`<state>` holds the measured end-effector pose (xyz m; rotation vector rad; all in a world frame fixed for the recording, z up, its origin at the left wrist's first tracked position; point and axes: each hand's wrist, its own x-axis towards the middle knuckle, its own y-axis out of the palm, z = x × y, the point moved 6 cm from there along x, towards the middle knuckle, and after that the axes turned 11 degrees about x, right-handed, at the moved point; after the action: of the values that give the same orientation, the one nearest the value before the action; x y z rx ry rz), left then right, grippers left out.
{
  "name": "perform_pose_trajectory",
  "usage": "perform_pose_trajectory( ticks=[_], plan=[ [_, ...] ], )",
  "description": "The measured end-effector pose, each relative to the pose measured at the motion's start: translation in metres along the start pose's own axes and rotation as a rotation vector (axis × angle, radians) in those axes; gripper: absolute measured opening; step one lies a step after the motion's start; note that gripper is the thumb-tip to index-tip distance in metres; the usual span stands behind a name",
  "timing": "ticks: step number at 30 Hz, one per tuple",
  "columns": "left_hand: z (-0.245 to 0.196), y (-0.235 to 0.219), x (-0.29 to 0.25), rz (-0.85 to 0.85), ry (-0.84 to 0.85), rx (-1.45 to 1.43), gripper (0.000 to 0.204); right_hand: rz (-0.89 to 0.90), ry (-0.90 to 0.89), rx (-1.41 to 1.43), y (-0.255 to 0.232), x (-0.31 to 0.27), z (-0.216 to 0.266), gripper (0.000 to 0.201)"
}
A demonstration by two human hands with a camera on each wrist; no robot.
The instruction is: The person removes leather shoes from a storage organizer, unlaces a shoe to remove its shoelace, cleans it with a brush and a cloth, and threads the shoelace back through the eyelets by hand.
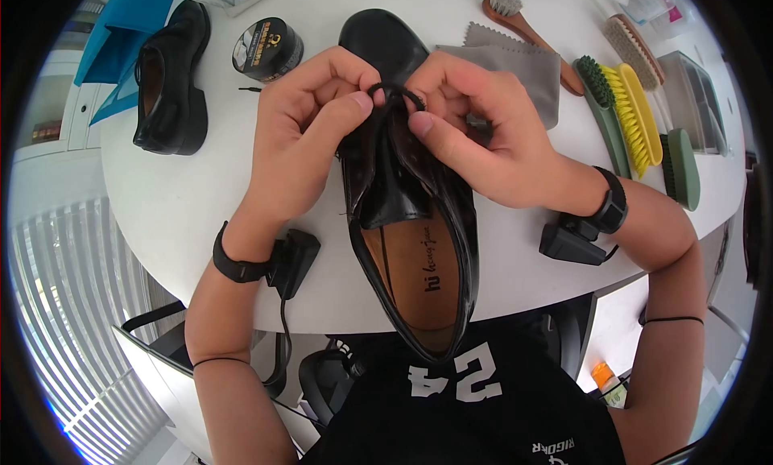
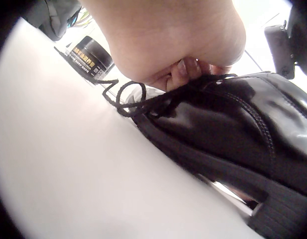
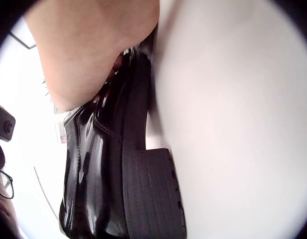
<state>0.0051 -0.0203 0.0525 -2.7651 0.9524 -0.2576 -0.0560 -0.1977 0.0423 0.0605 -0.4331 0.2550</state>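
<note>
A glossy black lace-up shoe [image 1: 393, 198] lies on the white table, toe pointing away and heel toward the person's body. Its tan insole [image 1: 419, 276] carries printed lettering. Over the shoe's front, my left hand [image 1: 296, 139] pinches one part of the black shoelace [image 1: 393, 86] between thumb and fingers. Opposite it, my right hand [image 1: 493, 135] pinches the lace too, and a small arch of it spans the two hands. In the left wrist view, a loose lace end [image 2: 131, 102] curls down beside the shoe. My right fingers are mostly hidden in the right wrist view.
The other black shoe [image 1: 171, 78] lies at the back left near a blue folder-like item [image 1: 121, 34]. A black round jar [image 1: 267, 48] stands beside it. To the right are a grey cloth [image 1: 523, 78], a wooden-handled brush [image 1: 535, 38], a yellow-bristled brush [image 1: 636, 115] and other brushes.
</note>
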Motion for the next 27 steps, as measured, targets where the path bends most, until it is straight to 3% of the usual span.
perform_pose_trajectory(
  ticks=[15,27],
  plan=[
    [-0.0041,0.0010,-0.0009,0.054,-0.073,-0.011,0.008,0.024,0.048,-0.010,-0.0011,0.0007,0.0028,0.006],
    [-0.0058,0.0022,-0.0009,0.060,-0.031,-0.007,0.007,0.045,0.104,0.000,-0.0057,-0.0034,0.0047,0.003]
  ],
)
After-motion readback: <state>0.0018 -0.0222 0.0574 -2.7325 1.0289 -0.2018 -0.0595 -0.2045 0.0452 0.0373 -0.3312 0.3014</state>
